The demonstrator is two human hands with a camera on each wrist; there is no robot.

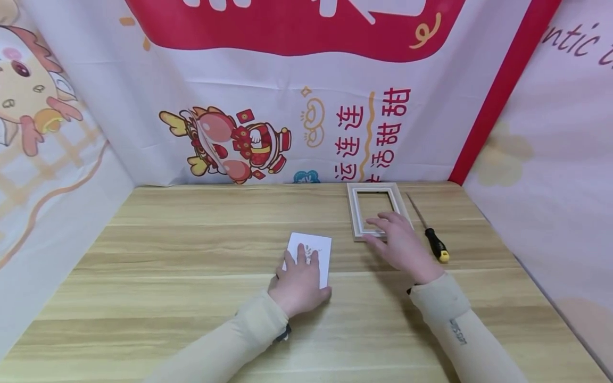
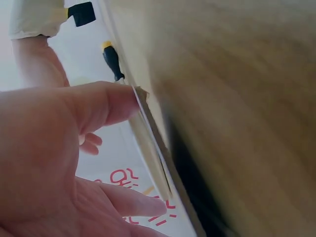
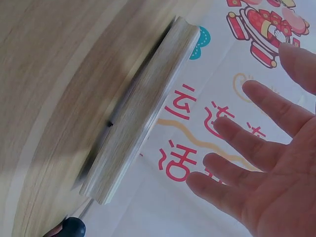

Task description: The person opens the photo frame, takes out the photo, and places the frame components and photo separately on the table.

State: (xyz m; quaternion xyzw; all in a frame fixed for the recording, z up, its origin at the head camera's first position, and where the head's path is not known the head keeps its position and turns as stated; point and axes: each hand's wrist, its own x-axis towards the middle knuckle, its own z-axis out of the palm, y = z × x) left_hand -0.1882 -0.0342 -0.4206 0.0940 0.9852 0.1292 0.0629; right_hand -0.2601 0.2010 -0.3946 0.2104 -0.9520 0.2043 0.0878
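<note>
Wooden desk (image 1: 191, 298) fills the lower frame, where the left hand (image 1: 299, 284) presses flat on a white card (image 1: 311, 252) at the middle, and the right hand (image 1: 404, 244), fingers spread and holding nothing, rests on the frame (image 1: 356, 210) just right, beside a screwdriver (image 1: 433, 239).

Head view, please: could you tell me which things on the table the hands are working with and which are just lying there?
In hand:
white card, under the left hand
picture frame, right hand over its near edge

Lying by:
screwdriver, right of the frame
</note>
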